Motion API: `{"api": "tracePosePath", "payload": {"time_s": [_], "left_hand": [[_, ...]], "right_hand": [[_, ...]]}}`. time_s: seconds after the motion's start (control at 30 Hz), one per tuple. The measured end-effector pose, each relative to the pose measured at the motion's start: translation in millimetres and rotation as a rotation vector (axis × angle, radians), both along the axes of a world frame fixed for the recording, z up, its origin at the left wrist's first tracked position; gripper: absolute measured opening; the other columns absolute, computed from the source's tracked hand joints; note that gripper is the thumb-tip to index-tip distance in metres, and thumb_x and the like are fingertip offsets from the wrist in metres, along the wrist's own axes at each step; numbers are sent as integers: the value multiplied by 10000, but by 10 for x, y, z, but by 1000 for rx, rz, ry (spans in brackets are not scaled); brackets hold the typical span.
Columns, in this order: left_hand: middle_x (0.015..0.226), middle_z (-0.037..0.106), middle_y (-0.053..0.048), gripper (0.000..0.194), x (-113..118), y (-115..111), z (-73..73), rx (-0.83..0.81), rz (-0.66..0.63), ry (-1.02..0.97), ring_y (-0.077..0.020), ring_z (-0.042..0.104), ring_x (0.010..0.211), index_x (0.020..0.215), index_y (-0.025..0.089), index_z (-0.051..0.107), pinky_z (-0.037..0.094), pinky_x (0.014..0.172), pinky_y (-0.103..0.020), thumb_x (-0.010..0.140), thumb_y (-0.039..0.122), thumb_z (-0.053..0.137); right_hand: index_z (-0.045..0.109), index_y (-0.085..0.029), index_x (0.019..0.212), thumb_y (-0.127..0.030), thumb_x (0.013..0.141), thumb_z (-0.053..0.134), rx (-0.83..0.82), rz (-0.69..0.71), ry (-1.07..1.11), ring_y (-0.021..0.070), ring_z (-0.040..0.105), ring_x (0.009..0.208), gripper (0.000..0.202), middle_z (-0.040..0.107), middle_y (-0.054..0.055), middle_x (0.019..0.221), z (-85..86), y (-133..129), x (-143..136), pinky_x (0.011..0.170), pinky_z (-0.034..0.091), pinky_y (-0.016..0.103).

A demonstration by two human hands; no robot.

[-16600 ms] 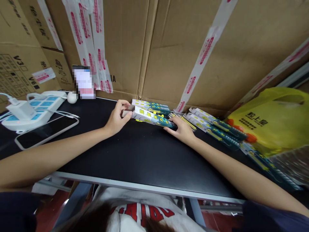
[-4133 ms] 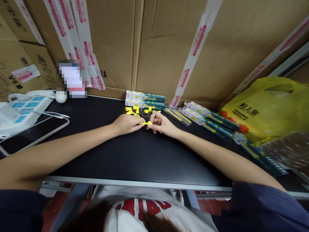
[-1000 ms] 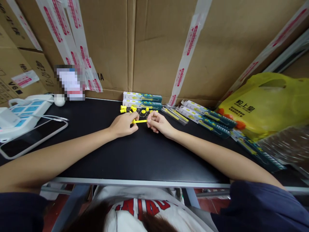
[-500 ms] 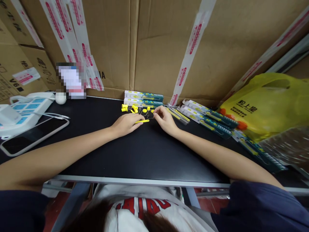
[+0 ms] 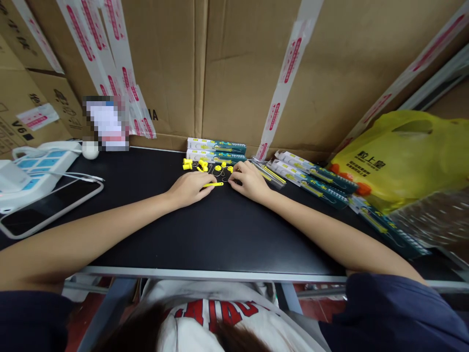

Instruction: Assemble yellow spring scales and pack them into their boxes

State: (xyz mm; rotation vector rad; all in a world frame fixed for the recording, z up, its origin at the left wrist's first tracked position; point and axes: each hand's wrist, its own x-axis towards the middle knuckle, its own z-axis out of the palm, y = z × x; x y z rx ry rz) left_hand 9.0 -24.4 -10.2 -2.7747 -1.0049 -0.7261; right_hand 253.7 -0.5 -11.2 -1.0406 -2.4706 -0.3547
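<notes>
My left hand pinches a thin yellow stick with a small hole near its right end. Just to the right, my right hand has its fingers closed around a thin wire hook, whose curved end points toward the stick. The hook and the stick are apart. Behind my hands lie several small yellow spool-like pieces and other thin wire hooks. Beside my right hand is a clear packet with yellow sticks and metal rods.
Two printed boxes lie by the cardboard wall. More boxes and a yellow bag are at the right. A power strip, a phone and a white ball-shaped object are at the left.
My right hand has come down a little toward me, bringing the wire hook lower beside the stick's end. My left hand still holds the yellow stick. The view has shifted slightly.
</notes>
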Motion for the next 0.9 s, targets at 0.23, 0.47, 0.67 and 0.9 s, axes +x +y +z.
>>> {"api": "tracePosePath", "payload": {"time_s": [0.23,0.47,0.67,0.9], "left_hand": [[1005,707,-66,237,10,-10,10,16,37,-3,-215,655,926,1038,170,632,474,811,-328,916,282,462],[997,707,-62,222,7,-2,2,22,32,4,-212,657,912,1022,173,627,473,801,-326,914,280,464],[970,702,-56,213,5,-2,9,5,11,-6,-203,653,900,1008,184,627,467,793,-313,911,280,465],[972,701,-52,204,1,-9,12,7,8,-12,-199,649,893,1010,183,626,464,789,-310,902,261,472]], "right_hand": [[630,-179,886,-281,929,485,-34,65,-47,218,486,878,182,588,87,937,-1,-36,-31,786,391,331],[531,-183,931,-249,909,483,-129,-34,12,192,535,813,85,605,75,935,17,-116,-88,680,378,283],[504,-198,938,-278,934,434,-231,-69,-14,173,547,691,107,640,60,866,32,-243,-176,567,285,265],[521,-194,977,-151,844,442,-334,131,62,150,542,727,161,598,26,852,93,-242,-135,659,381,248]]}}
